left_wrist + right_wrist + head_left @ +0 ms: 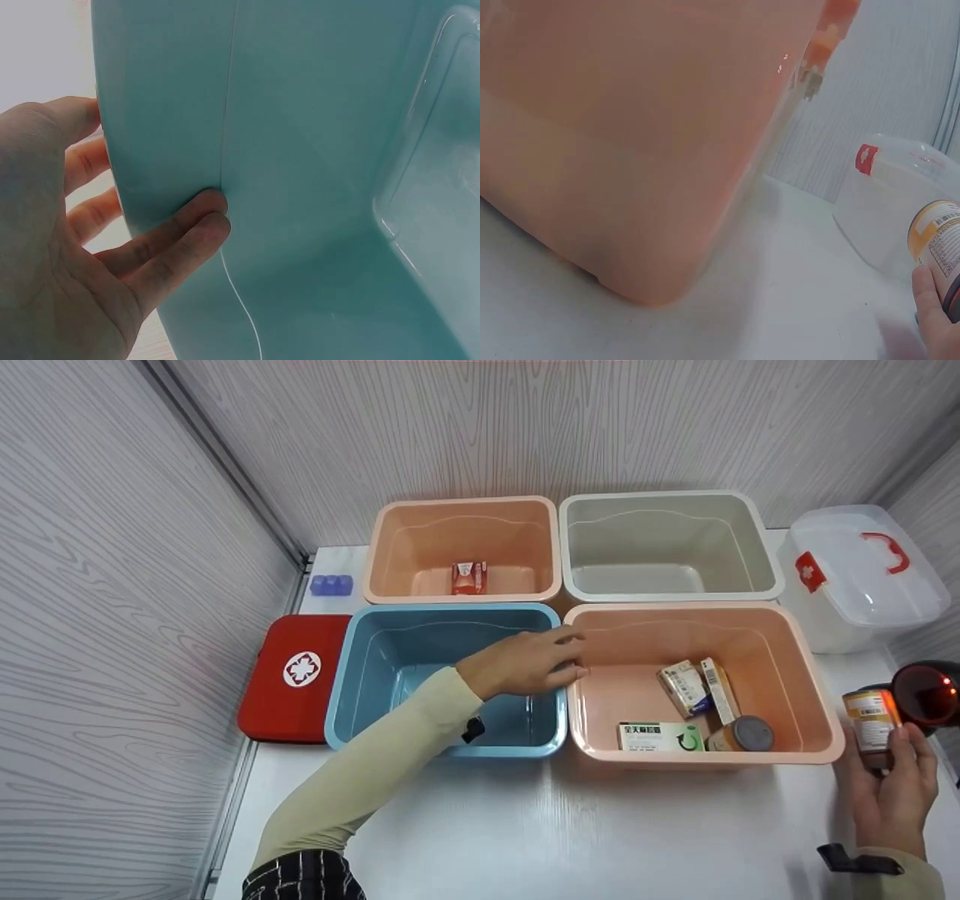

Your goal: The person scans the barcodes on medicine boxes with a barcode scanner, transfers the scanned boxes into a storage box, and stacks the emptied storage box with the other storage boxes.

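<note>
My left hand (525,664) is at the right rim of the blue bin (450,751), its fingers loosely spread toward the pink bin on the right. In the left wrist view, two fingertips (210,217) touch the bin's inner wall while other fingers lie beyond the edge. At the far right, my right hand (892,795) holds a bottle (874,727) with an orange and white label. Right beside that bottle is a black device with a round dark red window (926,694); red light falls on the label. The right wrist view shows the bottle (941,240) partly cut off.
In the front pink bin (817,735) lie several medicine boxes (660,737) and a grey-capped bottle (746,733). Behind stand an orange bin (551,547) with a red packet (469,577) and a grey bin (765,562). A red first-aid case (281,705) and white lidded box (862,577) flank them.
</note>
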The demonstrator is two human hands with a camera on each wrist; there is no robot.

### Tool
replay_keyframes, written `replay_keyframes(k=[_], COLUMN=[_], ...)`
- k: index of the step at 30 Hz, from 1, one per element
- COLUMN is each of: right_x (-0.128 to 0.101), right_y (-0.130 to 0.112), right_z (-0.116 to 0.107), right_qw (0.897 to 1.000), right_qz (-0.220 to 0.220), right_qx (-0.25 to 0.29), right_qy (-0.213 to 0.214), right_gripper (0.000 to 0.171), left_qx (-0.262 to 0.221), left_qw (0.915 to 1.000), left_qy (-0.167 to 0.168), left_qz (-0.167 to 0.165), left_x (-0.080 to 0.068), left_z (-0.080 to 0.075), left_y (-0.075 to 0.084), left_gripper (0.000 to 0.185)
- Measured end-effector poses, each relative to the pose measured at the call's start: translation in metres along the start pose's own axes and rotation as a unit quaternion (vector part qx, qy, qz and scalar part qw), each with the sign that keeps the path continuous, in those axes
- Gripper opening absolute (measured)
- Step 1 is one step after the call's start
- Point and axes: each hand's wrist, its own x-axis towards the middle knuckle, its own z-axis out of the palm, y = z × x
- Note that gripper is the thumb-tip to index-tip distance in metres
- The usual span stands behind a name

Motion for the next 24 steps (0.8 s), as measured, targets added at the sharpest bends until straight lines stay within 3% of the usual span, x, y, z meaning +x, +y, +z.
replay_keyframes(k=[3, 6, 8, 14, 24], right_x=[-0.002, -0.003, -0.005, -0.009, -0.009], right_y=[0.0, 0.002, 0.002, 0.005, 0.013], right_z=[0.006, 0.012, 0.016, 0.019, 0.013], right_qw=[0.997, 0.984, 0.978, 0.959, 0.93], right_qz=[-0.03, -0.069, -0.086, -0.12, -0.184], right_qx=[-0.069, -0.159, -0.191, -0.256, -0.317], right_qy=[0.014, 0.026, 0.024, 0.002, -0.032], right_gripper=[0.05, 0.052, 0.052, 0.048, 0.04], left_qx=[-0.001, -0.002, -0.001, -0.003, -0.001], left_qw=[1.0, 1.0, 1.0, 0.9999, 1.0], left_qy=[0.001, 0.004, 0.007, 0.01, 0.007], left_qz=[0.001, 0.001, 0.0, 0.001, 0.006], left_x=[0.0, -0.001, 0.0, 0.0, 0.001], left_z=[0.0, 0.001, 0.001, 0.002, 0.002], left_y=[0.0, 0.0, 0.0, -0.001, -0.003], left_gripper=[0.04, 0.041, 0.041, 0.041, 0.039])
